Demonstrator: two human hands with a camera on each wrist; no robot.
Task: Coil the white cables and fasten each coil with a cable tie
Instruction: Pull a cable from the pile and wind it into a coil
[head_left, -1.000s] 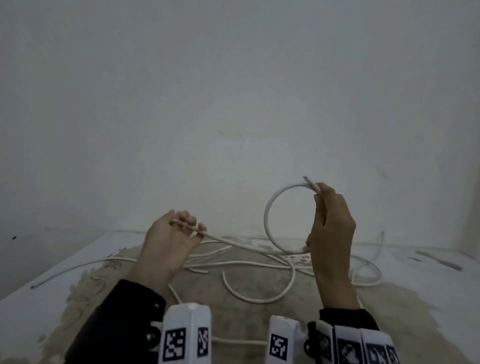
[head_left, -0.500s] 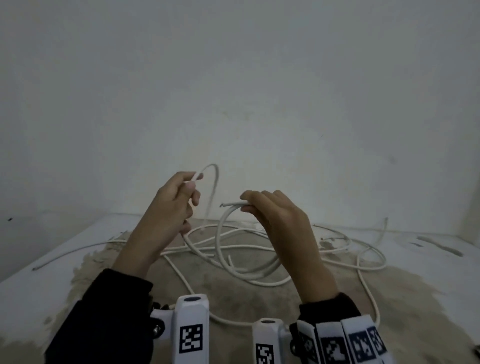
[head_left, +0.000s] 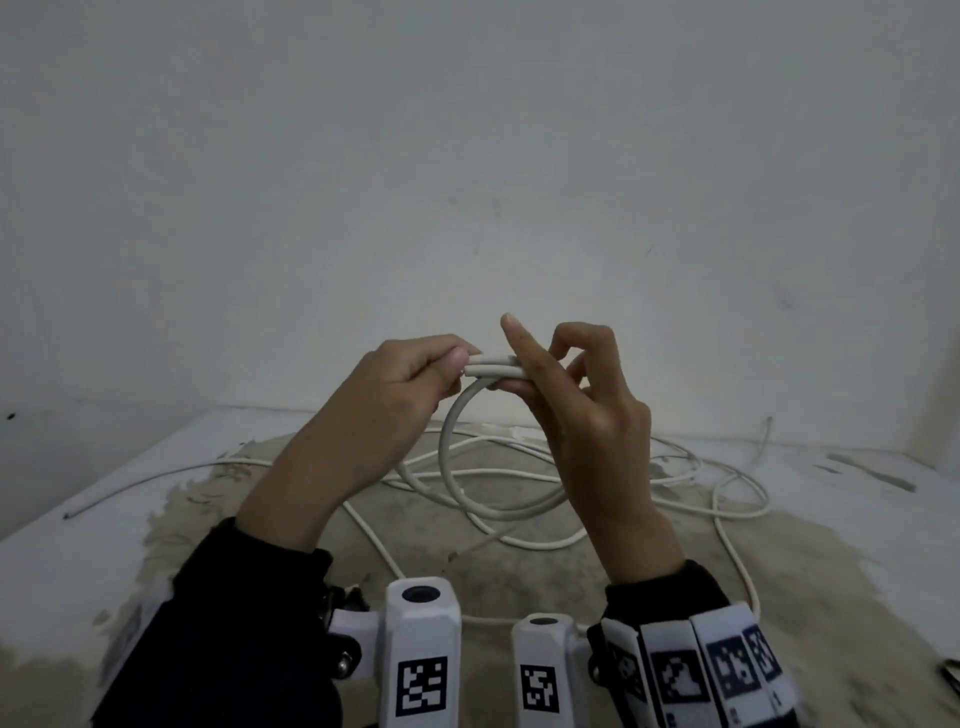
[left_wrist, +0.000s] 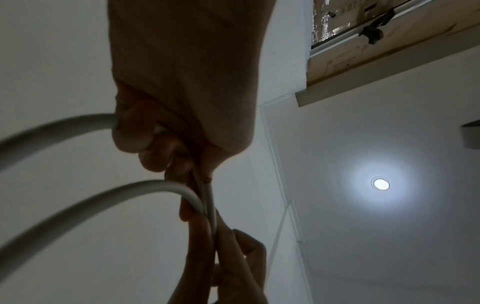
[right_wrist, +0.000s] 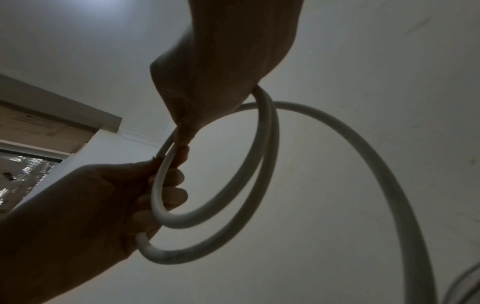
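Loose white cables (head_left: 691, 467) lie tangled on a pale surface with a worn, brownish stained patch (head_left: 519, 577) in its middle; whether it is a bench or a floor I cannot tell. One thin strand (head_left: 140, 480) runs away toward 9 o'clock, and others curve toward 3 o'clock, well apart from the hands. A plain, matt white wall (head_left: 467, 156) stands behind. White marker blocks (head_left: 422, 660) printed with black square codes sit on both wrists, over black sleeves (head_left: 218, 644).

The coil (head_left: 467, 467) is held up above the tangle, in the middle of the head view. It is a smooth, round, fairly stiff cable, bent into two nearly circular turns that lie side by side (the right wrist view shows both turns clearly (right_wrist: 233, 197)). The ring hangs downward from the hands, and its top stretch runs level, from 9 to 3 o'clock.

The left hand (head_left: 400, 395) grips the top of the coil, thumb pressing the two strands against curled fingers. The right hand (head_left: 576, 410) pinches the same stretch just beside it, with the index finger (head_left: 519, 338) raised straight. From the left wrist view the cable (left_wrist: 205, 203) passes between both grips, and a tail (right_wrist: 363, 164) arcs down toward the tangle.
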